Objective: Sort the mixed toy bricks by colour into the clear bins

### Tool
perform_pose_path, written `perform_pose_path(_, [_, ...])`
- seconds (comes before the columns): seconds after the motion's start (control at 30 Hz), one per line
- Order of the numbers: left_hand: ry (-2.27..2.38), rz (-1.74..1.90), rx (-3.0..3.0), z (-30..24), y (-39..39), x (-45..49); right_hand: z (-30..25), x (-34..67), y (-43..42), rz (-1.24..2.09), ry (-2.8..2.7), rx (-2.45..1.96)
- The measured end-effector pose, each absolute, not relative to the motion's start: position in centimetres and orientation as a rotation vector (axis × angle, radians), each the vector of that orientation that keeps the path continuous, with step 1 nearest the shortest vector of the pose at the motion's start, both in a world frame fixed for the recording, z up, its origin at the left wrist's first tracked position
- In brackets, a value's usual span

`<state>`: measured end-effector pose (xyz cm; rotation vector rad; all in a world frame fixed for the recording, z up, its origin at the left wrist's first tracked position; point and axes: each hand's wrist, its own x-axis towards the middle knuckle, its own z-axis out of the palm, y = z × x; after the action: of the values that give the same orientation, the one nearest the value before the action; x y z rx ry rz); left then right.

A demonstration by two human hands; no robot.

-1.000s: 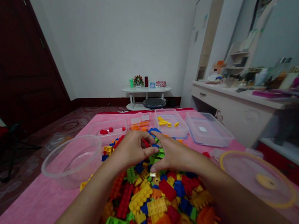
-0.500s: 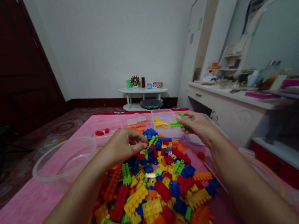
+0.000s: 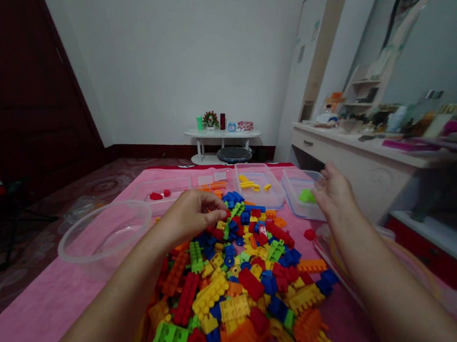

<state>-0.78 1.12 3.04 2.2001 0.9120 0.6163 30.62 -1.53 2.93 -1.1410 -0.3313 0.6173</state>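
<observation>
A heap of coloured plastic building blocks [image 3: 240, 287] lies on a pink cloth. My left hand [image 3: 194, 213] rests on the far side of the heap, its fingers curled in a pinch among red and blue blocks; what it holds is hidden. My right hand [image 3: 336, 193] hovers over the rightmost clear tray [image 3: 302, 214] with fingers spread and nothing in them. A green block [image 3: 306, 197] lies in that tray just left of my fingers.
A large clear bowl [image 3: 104, 234] stands at the left. Clear trays at the back hold red pieces [image 3: 157, 195], orange pieces [image 3: 216, 186] and yellow pieces [image 3: 253, 185]. A clear lid with a yellow rim [image 3: 335, 252] lies at the right under my forearm. A dresser [image 3: 370, 169] stands close on the right.
My right hand carried a green block from the heap to the rightmost tray and let it go; the block now lies in the tray. My left hand stayed pinching at the heap's far edge.
</observation>
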Motion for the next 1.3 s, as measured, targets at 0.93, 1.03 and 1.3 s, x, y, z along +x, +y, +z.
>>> perform_pose_path(0.93, [0.876, -0.186, 2.435, 4.1, 1.5, -4.1, -2.5, 17.3, -3.3, 0.286, -2.387, -1.613])
perform_pose_path(1.03, [0.913, -0.187, 2.465, 4.1, 1.4, -4.0, -1.9, 17.7, -3.4, 0.322, -2.382, -1.628])
perform_pose_path(1.3, [0.840, -0.209, 2.535, 4.1, 0.5, -2.9, -0.5, 21.0, -2.2, 0.265, -2.140, -1.662])
